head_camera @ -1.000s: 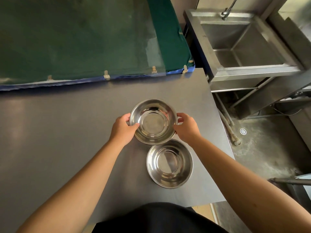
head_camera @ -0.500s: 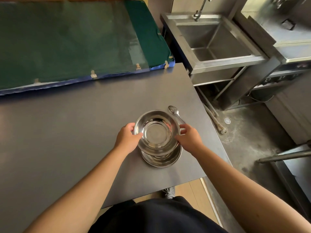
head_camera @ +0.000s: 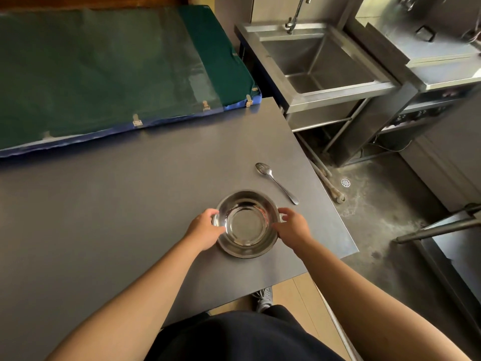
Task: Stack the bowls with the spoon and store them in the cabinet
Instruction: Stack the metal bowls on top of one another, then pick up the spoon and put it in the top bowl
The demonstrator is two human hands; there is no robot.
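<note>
Two steel bowls (head_camera: 247, 222) sit nested, one inside the other, on the dark grey table (head_camera: 130, 204) near its right edge. My left hand (head_camera: 205, 230) grips the stack's left rim. My right hand (head_camera: 292, 226) curls around the right rim, fingers touching it. A metal spoon (head_camera: 276, 182) lies on the table just beyond and to the right of the bowls, its bowl end pointing away from me. No cabinet is clearly in view.
A green padded mat with a blue edge (head_camera: 104, 74) covers the far side of the table. A steel sink (head_camera: 317, 61) stands to the right beyond the table corner. Steel kitchen units (head_camera: 429, 61) and a floor drain (head_camera: 345, 182) lie further right.
The upper bowl came toward me and went down into the lower bowl; both now sit nested on the table. The spoon, hidden before, is now uncovered.
</note>
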